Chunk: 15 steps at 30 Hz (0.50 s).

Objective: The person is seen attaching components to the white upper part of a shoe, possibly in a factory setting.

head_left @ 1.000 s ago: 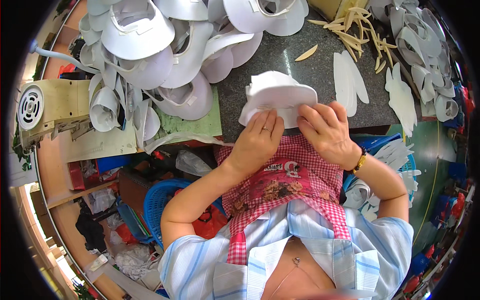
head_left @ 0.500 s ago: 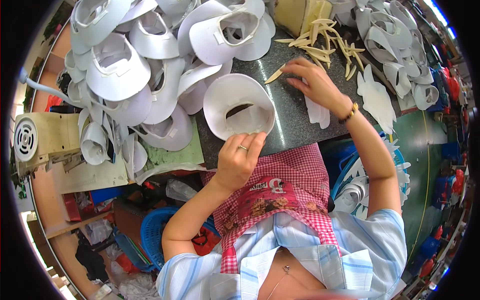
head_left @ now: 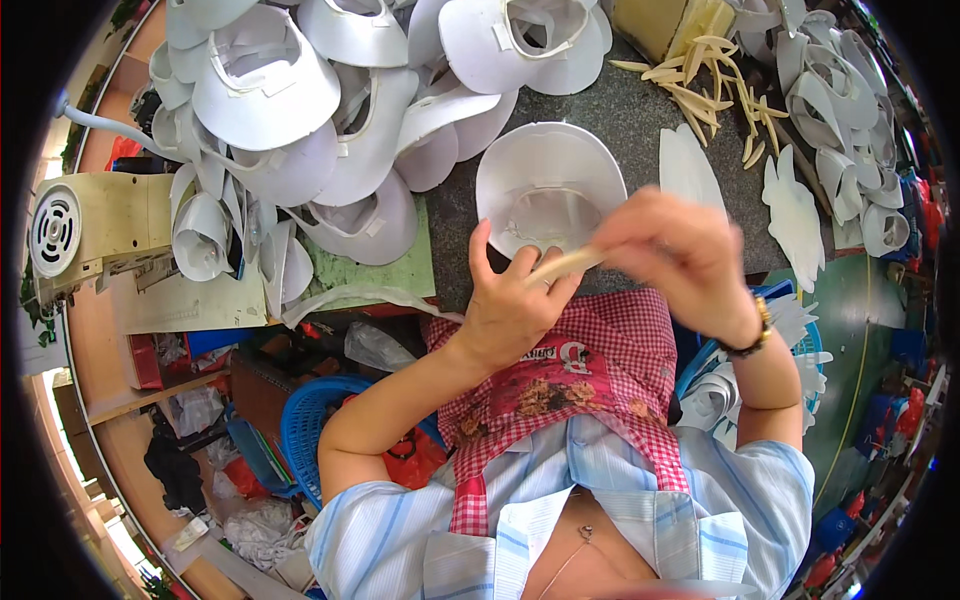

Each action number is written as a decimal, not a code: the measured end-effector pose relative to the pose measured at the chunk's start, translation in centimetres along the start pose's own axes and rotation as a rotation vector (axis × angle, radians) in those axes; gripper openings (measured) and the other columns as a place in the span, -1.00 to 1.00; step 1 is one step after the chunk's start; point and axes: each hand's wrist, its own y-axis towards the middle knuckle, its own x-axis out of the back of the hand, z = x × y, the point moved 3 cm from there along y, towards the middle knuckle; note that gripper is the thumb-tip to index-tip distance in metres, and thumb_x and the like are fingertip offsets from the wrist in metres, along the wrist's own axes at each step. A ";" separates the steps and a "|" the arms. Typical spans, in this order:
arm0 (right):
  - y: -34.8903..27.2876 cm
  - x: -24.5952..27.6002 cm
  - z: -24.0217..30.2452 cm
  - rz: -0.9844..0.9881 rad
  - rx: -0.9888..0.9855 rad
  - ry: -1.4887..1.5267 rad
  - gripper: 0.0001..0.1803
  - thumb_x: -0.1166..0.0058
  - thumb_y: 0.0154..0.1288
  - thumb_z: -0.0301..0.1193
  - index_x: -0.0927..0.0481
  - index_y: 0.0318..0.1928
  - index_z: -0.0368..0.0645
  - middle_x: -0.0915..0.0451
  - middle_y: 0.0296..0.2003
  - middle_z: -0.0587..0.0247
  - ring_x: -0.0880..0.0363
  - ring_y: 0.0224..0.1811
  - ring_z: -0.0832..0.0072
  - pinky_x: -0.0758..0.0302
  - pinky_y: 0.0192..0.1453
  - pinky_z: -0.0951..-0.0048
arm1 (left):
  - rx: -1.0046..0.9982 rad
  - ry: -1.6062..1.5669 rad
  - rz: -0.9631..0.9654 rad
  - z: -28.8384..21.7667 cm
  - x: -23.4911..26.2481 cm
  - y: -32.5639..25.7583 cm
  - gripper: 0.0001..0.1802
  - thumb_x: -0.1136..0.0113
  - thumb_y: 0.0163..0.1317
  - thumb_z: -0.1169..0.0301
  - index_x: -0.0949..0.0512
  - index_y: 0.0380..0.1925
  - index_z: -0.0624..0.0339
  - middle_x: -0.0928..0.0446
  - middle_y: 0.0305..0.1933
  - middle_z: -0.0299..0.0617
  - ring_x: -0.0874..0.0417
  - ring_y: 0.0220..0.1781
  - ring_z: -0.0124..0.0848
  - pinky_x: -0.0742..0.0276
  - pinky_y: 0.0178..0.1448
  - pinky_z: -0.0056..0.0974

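Note:
A white, rounded visor-shaped piece (head_left: pixel 545 158) with an open middle sits on the dark stone worktop in front of me. At its near edge, my left hand (head_left: pixel 515 310) has its fingers bent over the rim, closed on it, with one finger raised at the left. A thin, curved cream foam-like strip (head_left: pixel 566 267) slants across those fingertips. My right hand (head_left: pixel 685 265), blurred by motion, pinches the strip's right end. Whether the left fingers also grip the strip I cannot tell.
White visor pieces (head_left: pixel 265 90) are heaped at the left and back. Loose cream strips (head_left: pixel 700 90) lie at the far right by a yellowish block (head_left: pixel 672 28). White flat cut-outs (head_left: pixel 792 215) rest on the right. A beige machine (head_left: pixel 100 225) stands left; a blue basket (head_left: pixel 310 420) is below.
My right hand has picked up a cream strip from the back of the worktop and brought it to my left hand at the visor piece. The visor's near edge has turned slightly.

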 end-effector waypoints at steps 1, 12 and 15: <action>-0.5 -0.8 -0.9 0.008 -0.047 -0.018 -0.85 -0.19 0.20 -0.58 -0.63 -0.19 -0.28 -0.61 -0.30 0.13 -0.64 -0.35 0.32 -0.55 -0.26 0.46 | 0.002 -0.021 -0.081 -0.1 -0.2 -0.1 -0.59 -0.10 0.16 0.35 -0.58 0.05 -0.01 -0.55 -0.15 -0.36 -0.54 -0.06 -0.43 -0.10 0.29 0.39; -3.0 -3.5 -2.8 0.036 -0.147 -0.398 -0.78 -0.17 0.04 -0.64 -0.61 -0.23 -0.28 -0.57 -0.25 0.13 -0.63 -0.30 0.20 -0.59 -0.29 0.31 | 0.058 -0.028 -0.112 -0.7 0.7 -0.7 -0.57 -0.11 0.22 0.42 -0.48 0.12 0.26 -0.59 0.10 -0.11 -0.65 -0.01 -0.40 -0.28 0.10 -0.24; -3.1 -4.3 -2.6 0.049 -0.167 -0.514 -0.67 -0.14 -0.03 -0.62 -0.56 -0.15 -0.25 -0.56 -0.25 0.15 -0.63 -0.28 0.23 -0.59 -0.32 0.33 | 0.097 0.072 -0.018 -1.7 0.9 -0.4 -0.58 -0.04 0.23 0.40 -0.50 0.10 0.27 -0.58 0.12 -0.06 -0.62 0.06 -0.37 -0.30 0.11 -0.25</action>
